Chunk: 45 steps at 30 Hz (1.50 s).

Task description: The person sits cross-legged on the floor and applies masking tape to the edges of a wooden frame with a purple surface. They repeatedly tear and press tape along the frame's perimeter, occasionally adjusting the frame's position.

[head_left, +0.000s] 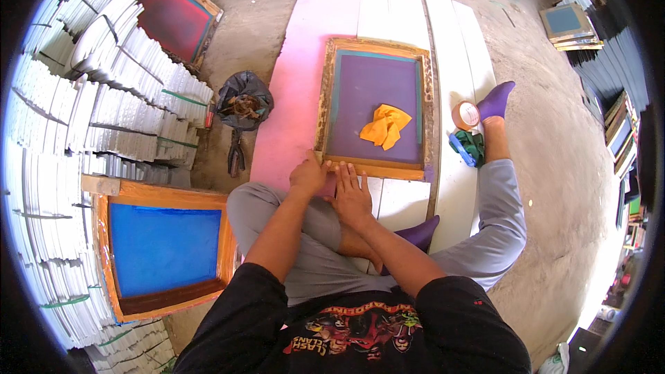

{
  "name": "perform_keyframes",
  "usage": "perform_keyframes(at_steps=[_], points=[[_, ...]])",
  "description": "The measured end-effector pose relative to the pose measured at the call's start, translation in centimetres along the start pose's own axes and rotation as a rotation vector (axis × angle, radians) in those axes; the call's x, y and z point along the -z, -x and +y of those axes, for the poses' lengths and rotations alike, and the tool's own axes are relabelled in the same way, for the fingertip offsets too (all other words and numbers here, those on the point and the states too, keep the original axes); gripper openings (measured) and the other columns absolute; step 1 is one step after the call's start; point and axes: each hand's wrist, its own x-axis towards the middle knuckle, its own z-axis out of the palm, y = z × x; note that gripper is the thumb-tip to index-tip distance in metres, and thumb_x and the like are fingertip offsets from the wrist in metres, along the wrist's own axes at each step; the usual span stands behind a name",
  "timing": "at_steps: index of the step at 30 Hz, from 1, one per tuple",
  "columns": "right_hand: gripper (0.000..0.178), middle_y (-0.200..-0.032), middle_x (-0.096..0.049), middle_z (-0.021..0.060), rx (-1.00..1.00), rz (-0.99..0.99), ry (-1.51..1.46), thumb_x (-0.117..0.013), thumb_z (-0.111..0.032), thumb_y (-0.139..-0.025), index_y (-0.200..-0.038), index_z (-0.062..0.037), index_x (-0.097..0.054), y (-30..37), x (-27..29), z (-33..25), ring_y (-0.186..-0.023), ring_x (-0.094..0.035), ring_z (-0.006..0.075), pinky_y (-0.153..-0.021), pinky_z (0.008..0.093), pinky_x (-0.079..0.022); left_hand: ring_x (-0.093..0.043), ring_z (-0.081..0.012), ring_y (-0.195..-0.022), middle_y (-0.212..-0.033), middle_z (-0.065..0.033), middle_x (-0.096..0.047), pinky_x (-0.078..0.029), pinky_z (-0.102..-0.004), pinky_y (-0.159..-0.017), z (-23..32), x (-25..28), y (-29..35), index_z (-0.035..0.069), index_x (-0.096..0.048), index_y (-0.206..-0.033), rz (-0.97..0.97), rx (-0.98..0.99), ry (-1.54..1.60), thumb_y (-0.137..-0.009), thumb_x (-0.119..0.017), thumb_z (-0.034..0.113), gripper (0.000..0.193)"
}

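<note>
A wooden screen-printing frame (427, 131) with purple mesh lies flat on white boards before me. On its mesh rests a crumpled yellow cloth (386, 127). My left hand (309, 174) is closed at the frame's near left corner, its fingers curled against the wood; their tips are partly hidden. Just right of it, my right hand (352, 197) lies with fingers stretched out and slightly apart, the tips touching the frame's near edge. A roll of tape (465, 115) and a green and blue bundle (468, 147) sit on the boards right of the frame, beside my foot.
White boards (395, 17) with a pink-stained side (284, 97) lie on the floor. At left are a black plastic bag (244, 100), a blue-mesh frame (166, 242), a red-mesh frame (173, 17) and tall stacks of white sheets (104, 111). More frames (571, 24) lie far right.
</note>
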Motion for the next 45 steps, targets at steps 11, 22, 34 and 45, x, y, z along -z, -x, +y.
perform_keyframes(at_steps=[11,22,34,45], points=[[0.090,-0.171,-0.026,0.0164,-0.073,-0.081,0.073,-0.060,-0.053,-0.097,-0.164,-0.0030,-0.027,4.5,1.6,6.8,-0.159,-0.023,0.0318,-0.124,0.0597,-0.022,-0.071,-0.0458,-0.102,-0.112,-0.0287,-0.071,-0.055,-0.0564,-0.086,-0.3,-0.1,-0.2,0.002,-0.040,-0.126,0.004,-0.022,0.037,-0.103,-0.054,0.053,0.058],[0.092,-0.173,-0.020,0.0148,-0.297,-0.158,0.077,-0.062,-0.051,-0.097,-0.165,-0.0031,-0.023,6.5,3.3,9.1,-0.160,-0.018,0.0322,-0.123,0.0616,-0.026,-0.070,-0.0466,-0.103,-0.112,-0.0294,-0.070,-0.054,-0.0576,-0.086,-0.4,0.1,0.0,0.003,-0.040,-0.127,-0.001,-0.017,0.058,-0.104,-0.054,0.052,0.057],[0.079,-0.172,-0.022,0.0165,-0.252,-0.147,0.104,-0.057,-0.052,-0.101,-0.164,-0.0132,-0.031,6.8,3.6,9.1,-0.158,-0.021,0.0387,-0.119,0.0650,-0.030,-0.070,-0.0478,-0.104,-0.113,-0.0301,-0.070,-0.053,-0.0585,-0.087,-0.3,0.2,0.1,0.004,-0.039,-0.125,0.007,-0.022,0.073,-0.104,-0.054,0.052,0.055],[0.080,-0.170,-0.028,0.0171,-0.334,-0.180,0.075,-0.052,-0.053,-0.102,-0.162,-0.0035,-0.032,6.5,4.9,11.2,-0.159,-0.023,0.0333,-0.124,0.0597,-0.024,-0.070,-0.0460,-0.107,-0.116,-0.0284,-0.070,-0.053,-0.0584,-0.088,-0.2,0.1,-0.2,0.004,-0.040,-0.130,-0.001,0.006,0.065,-0.103,-0.054,0.053,0.058]])
